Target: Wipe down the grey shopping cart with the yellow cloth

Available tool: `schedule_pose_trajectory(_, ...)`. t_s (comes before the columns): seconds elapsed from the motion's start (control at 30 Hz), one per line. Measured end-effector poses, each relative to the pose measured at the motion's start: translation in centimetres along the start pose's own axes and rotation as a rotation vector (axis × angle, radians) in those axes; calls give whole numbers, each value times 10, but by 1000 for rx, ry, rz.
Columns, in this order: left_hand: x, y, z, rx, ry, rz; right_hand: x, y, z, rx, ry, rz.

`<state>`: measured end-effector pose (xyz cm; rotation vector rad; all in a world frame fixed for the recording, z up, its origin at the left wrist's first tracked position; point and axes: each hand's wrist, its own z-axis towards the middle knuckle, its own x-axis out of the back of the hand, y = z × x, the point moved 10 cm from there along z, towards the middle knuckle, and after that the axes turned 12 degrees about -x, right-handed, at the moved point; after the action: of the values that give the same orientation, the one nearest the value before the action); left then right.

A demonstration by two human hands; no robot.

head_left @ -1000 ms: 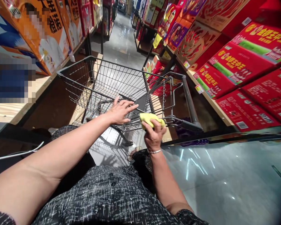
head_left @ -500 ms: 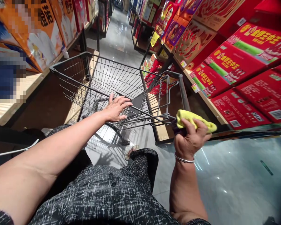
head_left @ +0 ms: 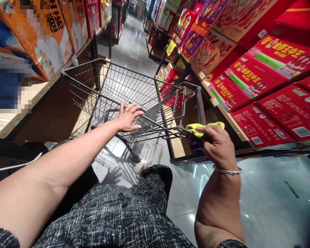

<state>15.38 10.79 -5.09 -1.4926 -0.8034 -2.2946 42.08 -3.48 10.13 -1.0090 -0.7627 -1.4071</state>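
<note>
A dark wire shopping cart (head_left: 129, 77) stands in front of me, its basket showing nothing inside. My left hand (head_left: 129, 117) rests on the cart's near top rail with its fingers spread. At the near corner of the cart's handle (head_left: 200, 106), my right hand (head_left: 218, 142) grips a yellow cloth (head_left: 195, 130) and presses it against the bar. The cloth is bunched around that handle end, and my fingertips are partly hidden by it. Something dark purple hangs just below the same corner, too obscured to name.
Stacked red boxes (head_left: 263, 81) fill the shelf on the right. Orange boxes (head_left: 48, 38) stand on the wooden shelf (head_left: 5, 122) at the left. A glossy floor (head_left: 263, 196) runs under the cart and along the aisle between the shelves.
My right hand has turned and shifted slightly right, and the yellow cloth has moved down and left onto the handle's end. My left hand stays on the rail.
</note>
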Motion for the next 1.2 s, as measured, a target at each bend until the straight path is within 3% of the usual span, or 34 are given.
schedule_pose_trajectory(0.43,17,-47,-13,371,-82,-83,9,-94,-20,112,-32,-32)
schedule_pose_trajectory(0.63,23,-27,-26,492,43,-215,10,-133,-25,276,-207,284)
schedule_pose_trajectory(0.73,24,-24,-32,523,98,-252,12,-151,-11,419,-139,372)
schedule_pose_trajectory(0.83,25,-29,-37,511,122,-278,-8,-178,11,557,-123,208)
schedule_pose_trajectory(0.93,27,-35,-40,484,124,-309,-53,-203,39,645,-392,-38)
schedule_pose_trajectory(1.07,30,-40,-44,458,132,-336,-102,-188,95,496,-759,-346)
schedule_pose_trajectory(1.13,32,-42,-46,449,150,-350,-115,-162,130,361,-807,-465)
schedule_pose_trajectory(1.2,33,-43,-48,435,165,-372,-120,-131,167,209,-754,-487)
